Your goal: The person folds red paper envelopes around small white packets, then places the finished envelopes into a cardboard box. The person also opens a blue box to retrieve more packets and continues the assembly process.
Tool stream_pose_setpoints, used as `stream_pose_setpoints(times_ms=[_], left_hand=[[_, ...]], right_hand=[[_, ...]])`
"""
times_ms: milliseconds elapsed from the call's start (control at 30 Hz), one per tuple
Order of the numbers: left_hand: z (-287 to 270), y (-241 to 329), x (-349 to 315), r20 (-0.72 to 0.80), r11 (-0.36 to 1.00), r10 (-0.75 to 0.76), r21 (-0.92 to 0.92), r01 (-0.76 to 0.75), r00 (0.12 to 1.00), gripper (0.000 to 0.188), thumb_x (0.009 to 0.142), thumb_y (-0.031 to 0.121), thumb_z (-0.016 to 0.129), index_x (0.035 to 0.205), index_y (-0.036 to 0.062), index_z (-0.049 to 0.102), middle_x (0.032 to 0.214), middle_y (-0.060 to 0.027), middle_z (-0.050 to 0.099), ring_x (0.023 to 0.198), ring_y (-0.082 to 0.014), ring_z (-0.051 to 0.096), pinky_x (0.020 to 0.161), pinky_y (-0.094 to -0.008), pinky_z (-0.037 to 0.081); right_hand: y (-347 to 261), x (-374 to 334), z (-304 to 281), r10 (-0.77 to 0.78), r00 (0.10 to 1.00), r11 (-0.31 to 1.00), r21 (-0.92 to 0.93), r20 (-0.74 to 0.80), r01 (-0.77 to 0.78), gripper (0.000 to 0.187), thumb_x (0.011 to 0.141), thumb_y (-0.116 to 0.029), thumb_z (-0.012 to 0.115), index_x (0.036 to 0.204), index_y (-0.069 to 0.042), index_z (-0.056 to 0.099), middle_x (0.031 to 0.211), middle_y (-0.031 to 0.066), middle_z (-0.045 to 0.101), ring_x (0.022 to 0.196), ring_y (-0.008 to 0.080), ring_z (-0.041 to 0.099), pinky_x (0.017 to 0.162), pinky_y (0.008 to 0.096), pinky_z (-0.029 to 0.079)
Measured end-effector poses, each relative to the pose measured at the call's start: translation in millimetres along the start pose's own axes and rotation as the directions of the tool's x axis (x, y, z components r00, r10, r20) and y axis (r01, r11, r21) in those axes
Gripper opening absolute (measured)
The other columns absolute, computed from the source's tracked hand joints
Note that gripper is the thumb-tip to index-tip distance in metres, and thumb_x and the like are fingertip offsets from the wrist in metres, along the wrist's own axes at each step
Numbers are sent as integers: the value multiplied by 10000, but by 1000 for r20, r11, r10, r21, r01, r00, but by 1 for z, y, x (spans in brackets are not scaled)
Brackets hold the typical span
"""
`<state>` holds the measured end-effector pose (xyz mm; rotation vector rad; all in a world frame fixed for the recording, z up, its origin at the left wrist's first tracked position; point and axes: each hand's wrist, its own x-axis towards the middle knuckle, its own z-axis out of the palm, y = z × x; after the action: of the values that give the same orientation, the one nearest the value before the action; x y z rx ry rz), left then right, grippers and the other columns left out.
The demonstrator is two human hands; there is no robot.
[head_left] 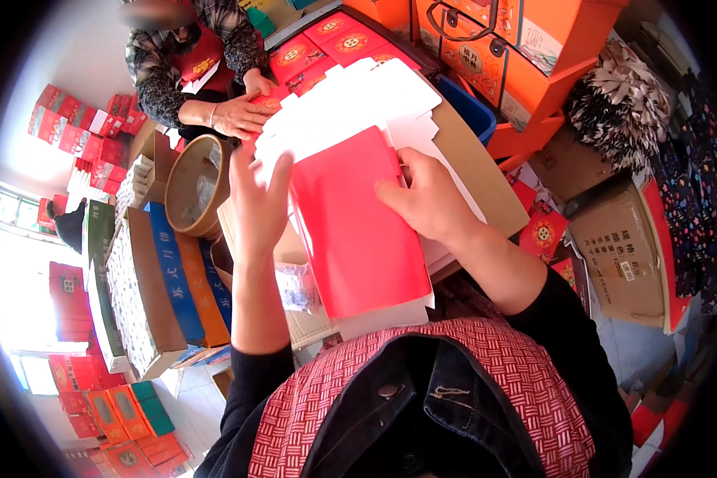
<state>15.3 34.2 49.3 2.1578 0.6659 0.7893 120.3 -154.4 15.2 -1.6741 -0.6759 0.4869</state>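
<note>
At the brown table (490,179), nearer than its white cardboard sheets (366,92), a red carton (362,239) is pinched at its far right edge by the right hand (434,197), thumb on top, while the left hand (256,203), fingers spread, is just left of it, contact unclear.

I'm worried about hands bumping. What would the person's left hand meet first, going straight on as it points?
The left hand would probably meet the co-worker's nearer hand first, though depth is unclear here.
</note>
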Motion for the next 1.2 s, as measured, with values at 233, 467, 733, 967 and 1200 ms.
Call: stream_pose_setpoints(times_ms=[233, 467, 733, 967, 1200], left_hand=[[11, 4, -54, 345, 639, -185, -669, 379, 920, 658, 920, 204, 571, 1452, 89, 201, 1328, -180, 427, 1165, -250, 494, 905, -367, 478], [12, 14, -52, 419, 608, -208, -653, 452, 884, 776, 855, 160, 645, 1458, 98, 161, 1332, -202, 415, 1167, -281, 498, 900, -373, 493], [21, 17, -54, 317, 773, -179, -540, 332, 931, 784, 851, 203, 640, 1462, 111, 156, 1357, -221, 386, 1169, -314, 497, 909, -390, 479], [33, 19, 3, 250, 974, 141, 139, -179, 958, 469, 803, 295, 698, 1146, 13, 549, 1056, -190, 605, 932, -272, 620, 799, -341, 495], [42, 30, 45, 581, 1000, 8, -21, 5, 814, 273, 813, 226, 689, 763, -28, 603, 631, -28, 567, 581, -65, 489, 524, -246, 414]], right_hand=[[-5, -14, 15, -331, 931, 921, -269, -158, 282, 496, 871, -249, 588, 1189, 118, 484, 950, 242, 623, 857, 375, 623, 763, 397, 504], [3, -11, 14, -428, 865, 901, -204, -263, 383, 390, 914, -186, 556, 1187, 91, 531, 1041, 214, 613, 898, 309, 636, 777, 345, 516], [12, -8, 10, 111, 986, 716, 698, -121, 5, 222, 890, -81, 602, 1078, 29, 643, 991, 95, 658, 886, 136, 627, 796, 256, 506], [18, -3, 10, 161, 984, 701, 711, -78, -58, 182, 872, -69, 618, 1018, 32, 655, 940, 85, 666, 829, 129, 623, 776, 263, 507], [10, -4, 17, 202, 974, 653, 755, -100, -58, 158, 835, -45, 650, 949, 63, 661, 863, 99, 661, 765, 119, 610, 681, 227, 500]])
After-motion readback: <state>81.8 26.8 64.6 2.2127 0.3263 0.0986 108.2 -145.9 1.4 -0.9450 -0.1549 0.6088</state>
